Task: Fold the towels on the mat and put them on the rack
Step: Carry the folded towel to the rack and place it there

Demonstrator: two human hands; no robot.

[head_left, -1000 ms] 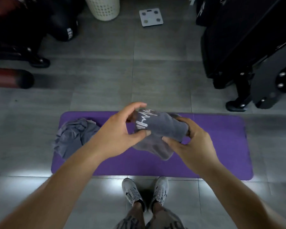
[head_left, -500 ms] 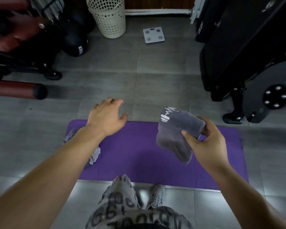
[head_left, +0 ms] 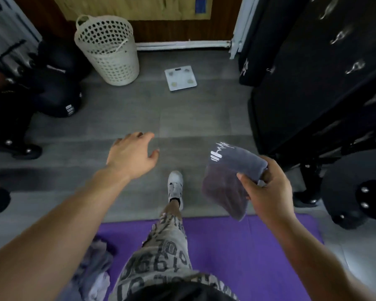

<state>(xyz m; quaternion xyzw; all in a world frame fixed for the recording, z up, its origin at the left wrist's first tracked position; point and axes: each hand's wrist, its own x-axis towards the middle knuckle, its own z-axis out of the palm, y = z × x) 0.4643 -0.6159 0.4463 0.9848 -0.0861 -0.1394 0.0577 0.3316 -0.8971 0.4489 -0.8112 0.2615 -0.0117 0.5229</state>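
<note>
Overhead: two towels. Right hand (head_left: 267, 187) pinches one folded grey towel (head_left: 230, 177); one crumpled towel (head_left: 96, 268) lies on purple mat (head_left: 237, 246). Left hand (head_left: 132, 155) empty, fingers loosely spread.

Grey towel (head_left: 230, 177), purple mat (head_left: 237, 246)

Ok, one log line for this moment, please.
right hand: grips folded grey towel | left hand: open, empty | crumpled towel: unfolded, purple mat left end
</note>
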